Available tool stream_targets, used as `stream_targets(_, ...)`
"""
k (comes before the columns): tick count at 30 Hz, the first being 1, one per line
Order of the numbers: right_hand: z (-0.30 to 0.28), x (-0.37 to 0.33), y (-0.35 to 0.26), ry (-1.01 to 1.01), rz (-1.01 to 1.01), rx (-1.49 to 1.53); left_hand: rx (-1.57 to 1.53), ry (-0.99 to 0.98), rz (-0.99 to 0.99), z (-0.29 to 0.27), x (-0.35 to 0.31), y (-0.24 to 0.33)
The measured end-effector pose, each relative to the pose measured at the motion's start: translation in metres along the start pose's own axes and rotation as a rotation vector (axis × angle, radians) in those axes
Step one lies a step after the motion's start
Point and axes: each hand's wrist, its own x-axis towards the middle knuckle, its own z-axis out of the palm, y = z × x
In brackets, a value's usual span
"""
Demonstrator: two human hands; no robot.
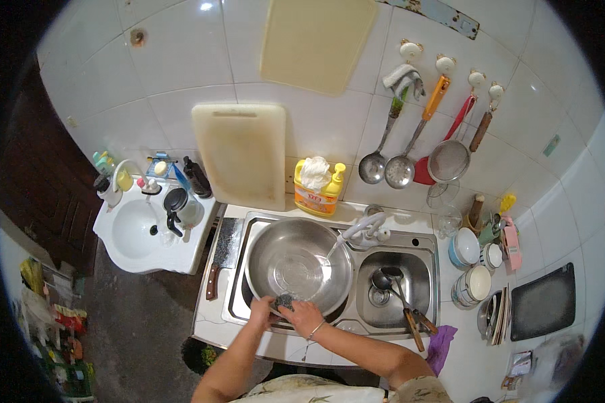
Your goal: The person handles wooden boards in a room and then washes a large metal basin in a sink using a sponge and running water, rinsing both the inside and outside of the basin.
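Note:
A large round stainless steel basin sits in the left bowl of the sink, with some water in its bottom. My left hand is closed over its near rim. Just beside it, my right hand presses a dark grey scouring pad against the inside of the basin near that rim. Parts of the fingers of both hands are hidden. A thin stream of water runs into the basin from the white faucet.
In the right sink bowl lie ladles with wooden handles. A cleaver rests left of the sink. Behind stand a cutting board and a yellow pump bottle. Stacked bowls and a purple cloth lie right.

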Motion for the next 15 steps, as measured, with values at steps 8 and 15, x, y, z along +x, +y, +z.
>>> stream_targets(8,-0.057,-0.039,0.080,-0.134,-0.185,-0.244,0.288,-0.122,0.163,-0.036,0.007,0.052)
stream_targets(15,-0.025,-0.011,0.002,-0.312,0.134,0.091,0.042,-0.214,-0.273,-0.014,0.000,0.004)
